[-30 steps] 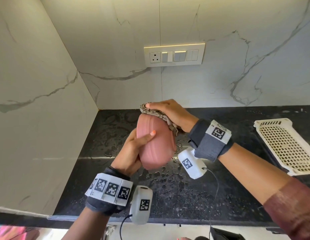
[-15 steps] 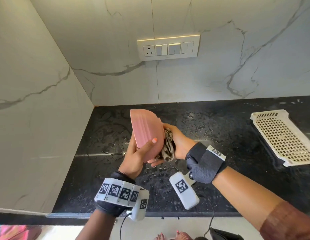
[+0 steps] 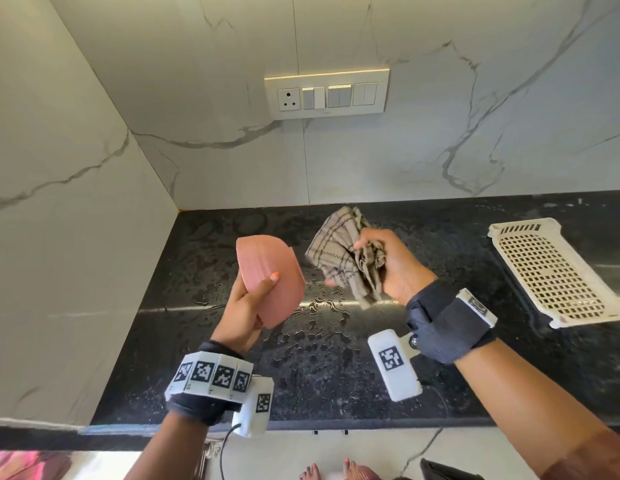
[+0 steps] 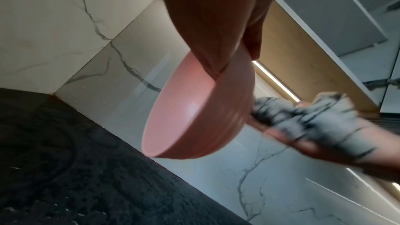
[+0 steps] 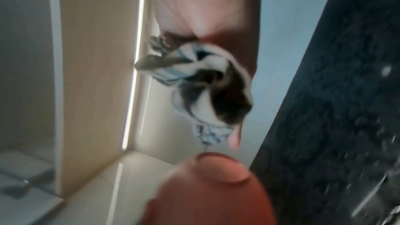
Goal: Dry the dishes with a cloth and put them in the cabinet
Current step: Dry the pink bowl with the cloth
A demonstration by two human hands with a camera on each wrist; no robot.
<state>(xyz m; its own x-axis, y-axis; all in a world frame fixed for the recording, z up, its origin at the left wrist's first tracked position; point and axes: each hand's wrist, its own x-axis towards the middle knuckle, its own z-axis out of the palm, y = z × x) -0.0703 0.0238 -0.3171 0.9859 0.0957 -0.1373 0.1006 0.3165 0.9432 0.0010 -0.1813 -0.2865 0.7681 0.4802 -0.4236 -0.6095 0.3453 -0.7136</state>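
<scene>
Nearest, the left hand (image 3: 244,313) holds the pink bowl (image 3: 268,277) up on edge above the worktop (image 3: 336,375), thumb across its outer wall, the other fingers hidden behind it; the left wrist view shows the hollow facing away to the left. Just right of it, the right hand (image 3: 393,266) has its fingers curled round the bunched checked cloth (image 3: 339,254), which fans out toward the bowl. Bowl and cloth are near but apart, a gap showing between them, with the bowl's rim running roughly upright. The left hand alone carries the bowl, so stowing it likely falls to that hand. Half a second ago the cloth was pressed against the bowl's right side; now it has come away to the right. Farther right, a white perforated tray (image 3: 550,271) lies on the wet worktop; a switch plate (image 3: 327,93) sits on the marble wall.
</scene>
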